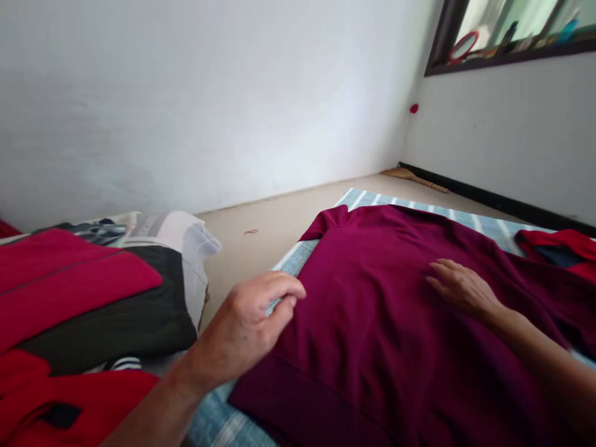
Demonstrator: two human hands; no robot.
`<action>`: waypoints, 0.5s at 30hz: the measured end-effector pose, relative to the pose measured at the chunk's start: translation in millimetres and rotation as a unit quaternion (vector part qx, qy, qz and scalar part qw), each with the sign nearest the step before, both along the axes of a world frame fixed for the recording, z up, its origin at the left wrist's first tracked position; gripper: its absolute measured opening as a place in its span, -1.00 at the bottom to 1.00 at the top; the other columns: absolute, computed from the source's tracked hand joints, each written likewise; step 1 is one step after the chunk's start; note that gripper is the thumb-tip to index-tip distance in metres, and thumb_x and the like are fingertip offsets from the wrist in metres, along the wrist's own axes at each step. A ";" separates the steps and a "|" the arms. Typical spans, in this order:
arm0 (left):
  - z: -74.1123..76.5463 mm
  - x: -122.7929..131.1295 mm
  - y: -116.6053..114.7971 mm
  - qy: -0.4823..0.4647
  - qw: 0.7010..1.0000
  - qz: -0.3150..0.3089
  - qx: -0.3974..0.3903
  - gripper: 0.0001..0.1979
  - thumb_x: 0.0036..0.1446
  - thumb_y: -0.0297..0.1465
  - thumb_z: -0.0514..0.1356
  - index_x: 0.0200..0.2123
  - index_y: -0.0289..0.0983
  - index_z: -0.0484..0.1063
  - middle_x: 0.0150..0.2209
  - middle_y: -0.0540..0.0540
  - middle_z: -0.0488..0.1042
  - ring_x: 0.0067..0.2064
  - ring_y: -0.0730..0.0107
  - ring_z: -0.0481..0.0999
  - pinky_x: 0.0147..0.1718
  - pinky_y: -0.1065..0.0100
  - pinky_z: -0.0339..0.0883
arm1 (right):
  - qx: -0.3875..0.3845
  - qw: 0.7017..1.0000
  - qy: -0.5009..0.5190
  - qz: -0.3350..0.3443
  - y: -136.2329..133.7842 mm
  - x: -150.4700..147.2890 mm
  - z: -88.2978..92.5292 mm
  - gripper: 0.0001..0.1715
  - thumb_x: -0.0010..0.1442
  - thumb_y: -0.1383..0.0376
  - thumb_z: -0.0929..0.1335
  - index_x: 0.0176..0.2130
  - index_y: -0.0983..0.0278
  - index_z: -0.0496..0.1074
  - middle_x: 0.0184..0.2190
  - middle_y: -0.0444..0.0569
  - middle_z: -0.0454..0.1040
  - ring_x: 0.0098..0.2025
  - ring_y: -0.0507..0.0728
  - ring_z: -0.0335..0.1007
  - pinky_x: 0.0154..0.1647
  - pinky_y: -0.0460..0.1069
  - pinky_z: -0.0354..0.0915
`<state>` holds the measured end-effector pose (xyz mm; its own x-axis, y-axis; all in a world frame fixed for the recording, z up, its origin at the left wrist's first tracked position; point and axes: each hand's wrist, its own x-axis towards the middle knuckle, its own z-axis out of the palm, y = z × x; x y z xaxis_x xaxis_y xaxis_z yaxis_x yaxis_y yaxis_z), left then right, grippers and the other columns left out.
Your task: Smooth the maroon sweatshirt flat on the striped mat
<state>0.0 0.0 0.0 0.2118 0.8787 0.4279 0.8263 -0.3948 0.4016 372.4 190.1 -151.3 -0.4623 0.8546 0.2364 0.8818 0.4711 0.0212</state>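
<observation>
Lower left, nearest me, I logged a bright red garment (112, 397). The purple garment (372, 298) lay spread with some wrinkles across a blue striped cloth (223, 422), filling the centre and right foreground. I had the left hand (246, 326) at its left edge, fingers curled and thumb near forefinger; I could not tell whether any fabric was pinched. The right hand (463, 288) was over the purple fabric, palm down, fingers loosely extended, gripping nothing; contact pressure unreadable. Further left: a dark green garment (139, 316) beneath a folded crimson one (79, 261), a white bag (193, 248) just beyond. Far right: a red-and-navy garment (577, 243). Farthest: white wall (209, 99) and window (526, 31).
</observation>
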 end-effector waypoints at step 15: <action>-111.3 -105.5 -25.5 -0.024 0.880 0.389 -0.272 -0.78 -0.02 -0.33 0.06 -0.37 -0.26 0.47 -0.39 -0.15 0.53 -0.19 0.09 0.52 -0.26 0.31 0.32 | 0.062 0.988 0.139 0.002 -231.8 49.7 -16.9 -0.56 0.27 0.06 0.20 0.05 0.17 0.36 0.06 0.02 0.44 -0.01 0.24 0.46 -0.09 0.12 0.49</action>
